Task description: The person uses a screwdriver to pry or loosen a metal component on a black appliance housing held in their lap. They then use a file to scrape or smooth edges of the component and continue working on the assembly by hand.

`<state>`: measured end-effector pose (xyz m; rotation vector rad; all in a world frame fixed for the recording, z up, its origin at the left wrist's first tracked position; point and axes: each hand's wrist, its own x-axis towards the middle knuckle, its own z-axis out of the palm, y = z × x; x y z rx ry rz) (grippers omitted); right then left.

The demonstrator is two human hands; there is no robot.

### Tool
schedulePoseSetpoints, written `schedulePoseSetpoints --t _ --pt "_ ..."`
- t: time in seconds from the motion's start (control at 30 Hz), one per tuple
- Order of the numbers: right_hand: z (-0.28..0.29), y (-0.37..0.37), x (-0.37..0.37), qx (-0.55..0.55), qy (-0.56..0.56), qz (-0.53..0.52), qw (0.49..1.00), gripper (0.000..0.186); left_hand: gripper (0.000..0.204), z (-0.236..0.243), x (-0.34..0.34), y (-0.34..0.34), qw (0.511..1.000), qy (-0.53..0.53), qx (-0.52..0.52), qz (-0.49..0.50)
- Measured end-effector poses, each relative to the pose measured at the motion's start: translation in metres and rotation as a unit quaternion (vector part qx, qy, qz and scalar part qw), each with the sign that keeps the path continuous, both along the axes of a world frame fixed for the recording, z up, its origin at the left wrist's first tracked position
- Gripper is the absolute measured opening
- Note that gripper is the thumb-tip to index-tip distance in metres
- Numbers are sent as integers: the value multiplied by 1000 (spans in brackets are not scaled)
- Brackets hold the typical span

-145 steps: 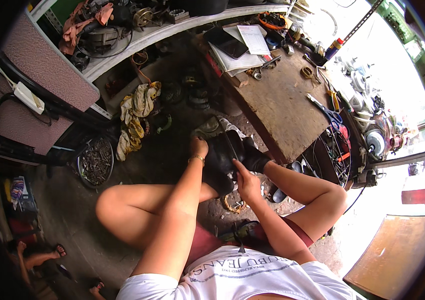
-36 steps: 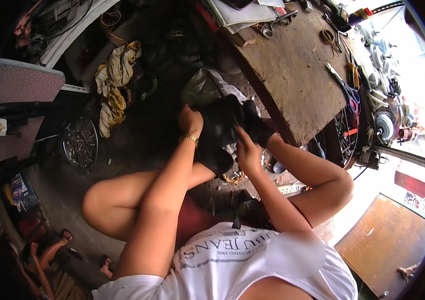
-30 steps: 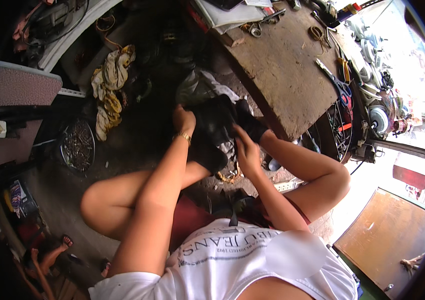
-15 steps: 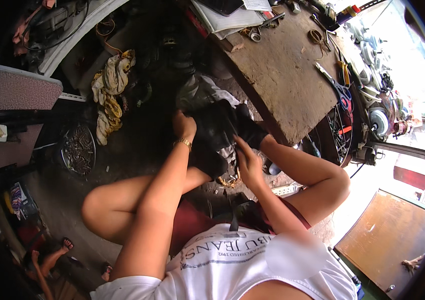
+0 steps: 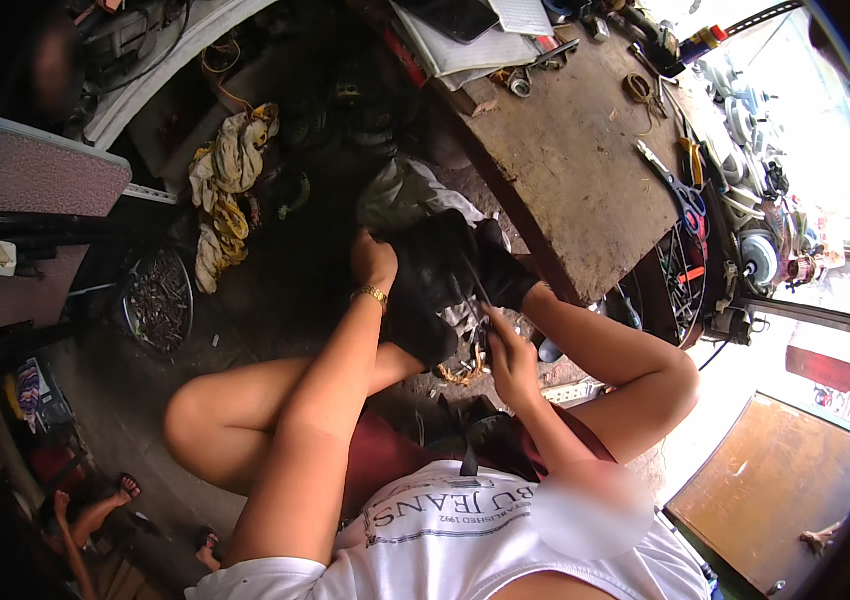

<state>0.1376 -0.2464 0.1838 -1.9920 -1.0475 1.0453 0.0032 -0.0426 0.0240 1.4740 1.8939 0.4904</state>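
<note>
Left hand: fingers curled closed at the left edge of a black piece; fingertips hidden. Wrist bears a gold-coloured band.

Right hand: partly closed, index finger extended along a thin dark tool; exact kind not legible. The tool's far end lies against or just over the black piece; contact cannot be confirmed.

Black piece: between the person's lower legs, near the floor, its outline merging with the dark footwear.

Change noted: compared with half a second ago, the right hand sits nearer the body and more of the tool shows; the left hand has hardly shifted. Judged: a pulling stroke by the right while the left steadies the piece.

Beyond the black piece, far side: a crumpled grey-white sheet.

Left: a round bowl of small metal parts; farther, a cream-and-yellow cloth, heaped.

Right, far: a worn wooden bench, bearing papers, a dark flat device and, at its right edge, blue-handled scissors.

Right, near: a brown panel.
</note>
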Motion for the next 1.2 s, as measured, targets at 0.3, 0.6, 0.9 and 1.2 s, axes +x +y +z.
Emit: schedulePoseSetpoints --t 0.3,0.6,0.9,1.2 --pt "-87 46 -7 184 -95 7 978 41 31 5 14 12 1000 11 -6 -10" --pt "11 42 -2 1 38 -25 999 37 27 -12 1 -15 994 -43 100 -16" --pt "-32 46 -1 98 -8 -55 994 32 32 -4 2 5 1000 -15 -15 14" --pt "3 -50 -11 50 -43 -3 998 38 31 0 11 5 1000 -5 -1 10"
